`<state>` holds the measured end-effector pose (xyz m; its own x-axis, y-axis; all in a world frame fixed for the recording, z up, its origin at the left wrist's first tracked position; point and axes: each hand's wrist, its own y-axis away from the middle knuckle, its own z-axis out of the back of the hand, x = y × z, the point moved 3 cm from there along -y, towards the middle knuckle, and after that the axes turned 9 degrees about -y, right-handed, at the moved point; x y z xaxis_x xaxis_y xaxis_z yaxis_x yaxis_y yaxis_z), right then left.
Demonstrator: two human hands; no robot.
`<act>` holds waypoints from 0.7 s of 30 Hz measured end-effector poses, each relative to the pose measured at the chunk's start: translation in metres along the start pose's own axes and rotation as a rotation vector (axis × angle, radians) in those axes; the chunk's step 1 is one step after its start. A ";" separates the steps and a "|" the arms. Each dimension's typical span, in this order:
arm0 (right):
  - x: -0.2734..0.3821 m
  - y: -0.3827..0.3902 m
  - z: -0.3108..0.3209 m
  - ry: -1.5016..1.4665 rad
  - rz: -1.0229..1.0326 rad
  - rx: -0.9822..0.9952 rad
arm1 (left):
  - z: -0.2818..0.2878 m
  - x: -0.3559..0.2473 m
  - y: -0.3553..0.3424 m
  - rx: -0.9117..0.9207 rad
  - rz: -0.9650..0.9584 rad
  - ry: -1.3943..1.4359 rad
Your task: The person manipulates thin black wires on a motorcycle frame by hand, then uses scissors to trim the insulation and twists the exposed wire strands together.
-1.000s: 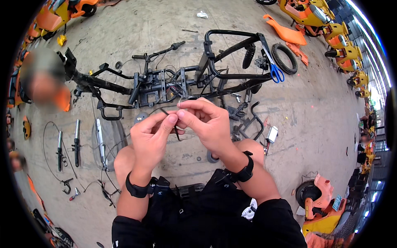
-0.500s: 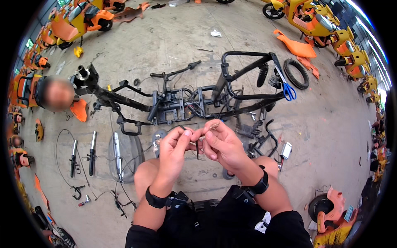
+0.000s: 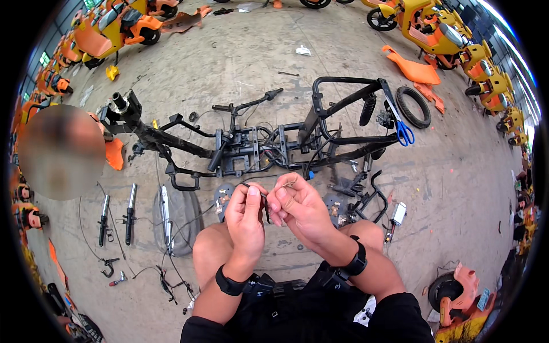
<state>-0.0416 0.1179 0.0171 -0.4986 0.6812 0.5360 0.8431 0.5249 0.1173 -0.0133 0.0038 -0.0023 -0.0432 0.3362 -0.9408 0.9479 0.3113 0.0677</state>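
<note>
Close together above my knees, my left hand (image 3: 246, 211) and my right hand (image 3: 299, 207) are both closed in a pinch. A thin black strip (image 3: 266, 209), perhaps cable or tape, runs between them and hangs down a little, gripped by the left thumb and fingers. Fine brownish strands (image 3: 289, 184), like bared wire, show at the right fingertips; the fingers hide how they join the strip. Just beyond the hands a black scooter frame (image 3: 189, 147) lies on the floor, with loose cables in its middle. Blue-handled scissors (image 3: 405, 135) hang at its right end.
Two fork tubes (image 3: 130, 206) and a grey panel (image 3: 191, 228) lie at the left among cables. On the right are a tyre (image 3: 413, 107), a bent black bracket (image 3: 377, 197) and a white box (image 3: 398, 213). Yellow scooters (image 3: 420, 26) line both sides. A blurred person's head (image 3: 62, 151) is at far left.
My hands have shifted slightly and stay pinched; less of the black strip hangs below them. The person at the left appears larger and lower. The whole view has tilted a little.
</note>
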 end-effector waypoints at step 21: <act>0.041 0.009 0.011 0.493 0.319 -0.166 | 0.003 -0.015 -0.012 0.238 0.017 -0.363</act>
<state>-0.0565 0.1560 0.0304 -0.0979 0.4544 0.8854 0.9754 0.2205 -0.0053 -0.0234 -0.0080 0.0104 0.0464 -0.0082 -0.9989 0.9957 0.0802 0.0455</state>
